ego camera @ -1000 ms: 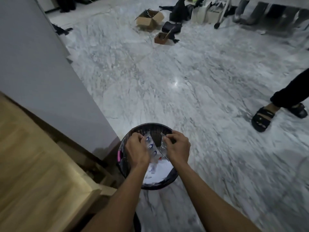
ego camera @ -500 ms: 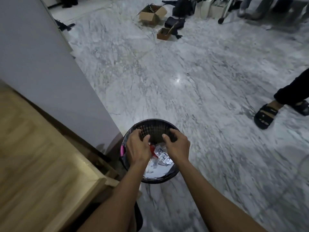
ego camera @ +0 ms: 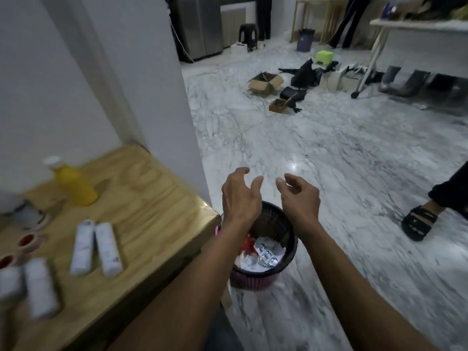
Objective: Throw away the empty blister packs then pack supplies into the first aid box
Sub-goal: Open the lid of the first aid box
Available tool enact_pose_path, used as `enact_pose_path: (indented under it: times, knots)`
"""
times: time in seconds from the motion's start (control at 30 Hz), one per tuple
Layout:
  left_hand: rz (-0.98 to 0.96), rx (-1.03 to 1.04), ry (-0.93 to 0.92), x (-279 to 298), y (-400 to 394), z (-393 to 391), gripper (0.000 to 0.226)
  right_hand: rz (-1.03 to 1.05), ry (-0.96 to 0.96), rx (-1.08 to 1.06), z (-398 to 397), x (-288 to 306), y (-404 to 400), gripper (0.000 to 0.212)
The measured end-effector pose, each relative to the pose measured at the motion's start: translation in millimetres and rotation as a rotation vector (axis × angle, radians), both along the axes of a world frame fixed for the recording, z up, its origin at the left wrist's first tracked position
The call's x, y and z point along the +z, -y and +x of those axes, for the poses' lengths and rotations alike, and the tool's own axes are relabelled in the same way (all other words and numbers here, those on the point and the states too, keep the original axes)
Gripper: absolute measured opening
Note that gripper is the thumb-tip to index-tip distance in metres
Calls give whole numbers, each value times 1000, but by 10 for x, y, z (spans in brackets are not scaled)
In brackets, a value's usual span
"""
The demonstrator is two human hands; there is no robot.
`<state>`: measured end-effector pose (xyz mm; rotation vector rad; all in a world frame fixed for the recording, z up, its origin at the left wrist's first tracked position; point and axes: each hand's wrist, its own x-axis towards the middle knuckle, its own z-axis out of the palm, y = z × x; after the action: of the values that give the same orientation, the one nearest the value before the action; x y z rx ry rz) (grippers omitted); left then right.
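Observation:
Silver blister packs [ego camera: 266, 252] lie inside a black mesh waste basket [ego camera: 287, 235] on the marble floor, on top of white paper and a red scrap. My left hand [ego camera: 240, 197] and my right hand [ego camera: 300, 198] hover above the basket's far rim, both empty with fingers spread. On the wooden table [ego camera: 152, 198] to the left lie white tubes [ego camera: 95, 247], a yellow bottle [ego camera: 73, 183], more white tubes [ego camera: 38, 287] and tape rolls [ego camera: 27, 241]. No first aid box is in view.
A white wall corner [ego camera: 177, 122] stands just behind the table. A person's sandalled foot [ego camera: 420, 221] rests on the floor at the right. Cardboard boxes [ego camera: 266, 83], bags and shoes lie far back across the marble floor.
The blister packs left my hands and dropped into the basket. Both hands rose from the basket and opened. My view lifted and swung left, bringing the table into sight.

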<state>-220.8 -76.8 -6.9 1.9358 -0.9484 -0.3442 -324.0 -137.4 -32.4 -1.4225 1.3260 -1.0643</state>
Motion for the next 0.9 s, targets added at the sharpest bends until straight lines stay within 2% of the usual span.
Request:
enact_pose_path:
  times: [0.17, 0.4, 0.7, 0.9]
  knots:
    - [-161, 68, 68, 489, -558, 218, 42, -32, 147, 102, 263, 549, -483, 36]
    - [-252, 227, 188, 809, -1531, 663, 37, -14, 275, 404, 853, 939, -1307, 30]
    - [-243, 530, 254, 883, -2681, 1165, 36, -80, 281, 836, 1685, 993, -2184, 16]
    - [-232, 756, 251, 799, -3320, 1464, 34, -70, 269, 1018, 2182, 924, -2662, 28]
